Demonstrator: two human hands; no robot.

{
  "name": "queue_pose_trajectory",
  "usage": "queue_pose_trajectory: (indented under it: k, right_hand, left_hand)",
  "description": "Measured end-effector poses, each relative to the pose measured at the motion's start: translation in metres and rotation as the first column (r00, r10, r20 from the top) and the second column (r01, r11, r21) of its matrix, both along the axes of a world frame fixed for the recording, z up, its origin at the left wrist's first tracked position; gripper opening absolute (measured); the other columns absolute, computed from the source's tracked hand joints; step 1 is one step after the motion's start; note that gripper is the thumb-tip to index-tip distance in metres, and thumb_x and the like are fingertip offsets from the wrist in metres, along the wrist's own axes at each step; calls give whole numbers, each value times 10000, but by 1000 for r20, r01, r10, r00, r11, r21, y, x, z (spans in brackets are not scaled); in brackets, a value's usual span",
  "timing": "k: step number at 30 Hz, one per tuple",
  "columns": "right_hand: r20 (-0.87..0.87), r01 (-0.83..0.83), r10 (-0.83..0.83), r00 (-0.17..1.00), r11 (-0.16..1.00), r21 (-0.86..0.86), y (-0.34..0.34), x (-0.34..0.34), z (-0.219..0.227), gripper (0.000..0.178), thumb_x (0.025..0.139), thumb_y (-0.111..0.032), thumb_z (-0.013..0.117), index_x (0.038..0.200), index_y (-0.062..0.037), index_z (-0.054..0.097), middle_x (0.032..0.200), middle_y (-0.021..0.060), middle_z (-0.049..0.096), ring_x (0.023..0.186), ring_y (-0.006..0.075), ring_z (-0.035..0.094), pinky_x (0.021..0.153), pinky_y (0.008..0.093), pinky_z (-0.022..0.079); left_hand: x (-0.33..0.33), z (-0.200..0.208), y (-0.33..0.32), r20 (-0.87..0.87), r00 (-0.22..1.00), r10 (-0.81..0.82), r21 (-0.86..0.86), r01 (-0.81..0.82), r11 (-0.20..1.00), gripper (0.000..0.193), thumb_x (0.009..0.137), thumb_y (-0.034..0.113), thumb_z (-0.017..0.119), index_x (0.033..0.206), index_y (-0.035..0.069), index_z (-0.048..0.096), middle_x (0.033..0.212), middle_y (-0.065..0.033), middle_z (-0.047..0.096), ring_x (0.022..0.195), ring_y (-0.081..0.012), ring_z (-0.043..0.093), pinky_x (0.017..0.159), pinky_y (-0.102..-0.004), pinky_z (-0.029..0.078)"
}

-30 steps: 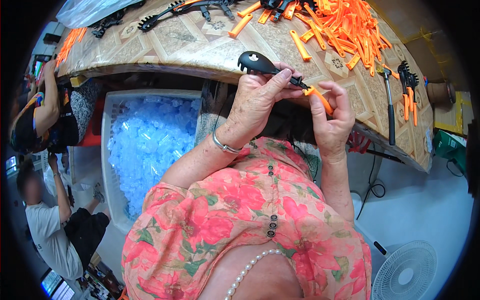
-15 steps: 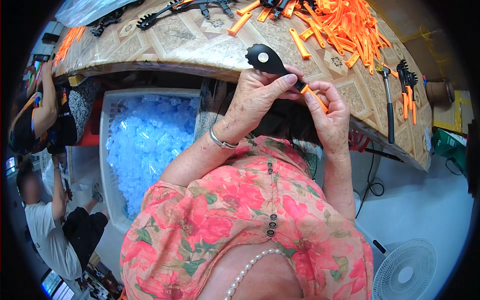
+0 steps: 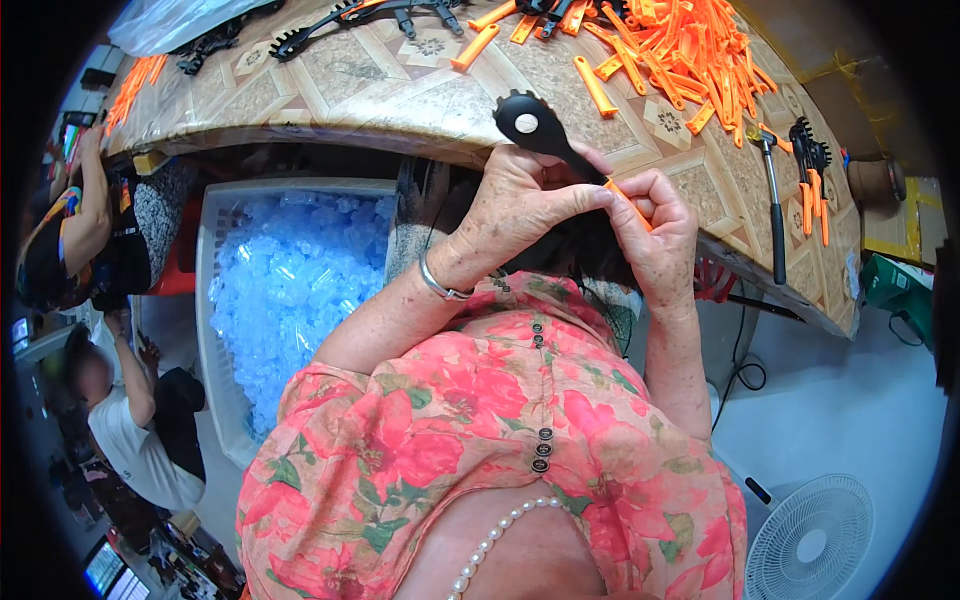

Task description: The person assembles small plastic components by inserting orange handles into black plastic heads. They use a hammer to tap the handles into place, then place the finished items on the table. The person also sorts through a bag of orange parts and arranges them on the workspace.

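A black spaghetti server [image 3: 526,122] with a toothed, round-holed head and a slim orange handle [image 3: 628,203] is held just off the table's near edge. My left hand [image 3: 515,200] is closed around its black neck, and the thumb reaches over to where black meets orange. Pinched in the fingers of my right hand [image 3: 662,228] is the orange handle, whose lower part the palm hides. Both thumbs nearly touch at the joint. The toothed head points up and left, beyond my left fingers.
On the patterned table [image 3: 400,105] lies a heap of orange handles [image 3: 695,50]. A hammer [image 3: 777,215] rests at the right, beside orange-handled black servers [image 3: 812,170]. Left below stands a white crate [image 3: 208,300] of bluish clear plastic pieces. A fan [image 3: 812,545] is lower right; other people are at left.
My left thumb has slid down the neck onto the joint with the orange handle. The server's head has shifted very slightly. At left, a person in white has changed posture.
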State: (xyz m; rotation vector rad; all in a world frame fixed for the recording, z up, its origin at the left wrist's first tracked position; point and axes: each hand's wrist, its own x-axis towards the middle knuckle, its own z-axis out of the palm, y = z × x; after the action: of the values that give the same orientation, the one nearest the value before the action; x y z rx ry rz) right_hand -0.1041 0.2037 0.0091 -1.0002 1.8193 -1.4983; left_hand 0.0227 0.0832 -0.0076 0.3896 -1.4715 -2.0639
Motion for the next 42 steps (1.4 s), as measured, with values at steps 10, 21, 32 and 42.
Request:
queue_pose_trajectory:
  k: [10,21,32,42]
  right_hand:
    - [-58,2,2,998,997,81,-1,7,2,140,858,-85,702,827,-24,581,606,18,646,581,2,506,521,214,401]
    - [-839,-19,-144,525,983,-180,-9,12,-6,185,778,-170,759,784,-119,581,573,30,575,491,214,609,469,339,474]
    - [-846,-166,-11,533,979,-118,-13,5,11,256,697,-142,785,873,-77,612,716,58,618,583,236,628,541,322,498]
    - [-947,272,-168,276,958,-90,-53,-93,11,281,808,-202,716,1049,-77,644,988,110,644,968,273,596,866,407,463]
  left_hand:
    - [5,-3,6,100,994,-35,133,22,991,217,863,74,715,1061,-9,681,887,-49,692,809,-101,642,761,-244,530]
    - [9,3,5,97,994,-54,337,18,941,291,975,278,609,1017,0,685,835,-26,655,705,-73,583,661,-210,486]
    - [19,4,-14,42,994,-103,307,85,948,153,925,101,640,1027,-3,689,926,-74,685,752,-97,631,684,-226,539]
    - [19,2,-25,-97,994,45,283,-16,959,178,955,77,595,1094,-22,646,1018,-87,669,812,-121,641,762,-267,552]
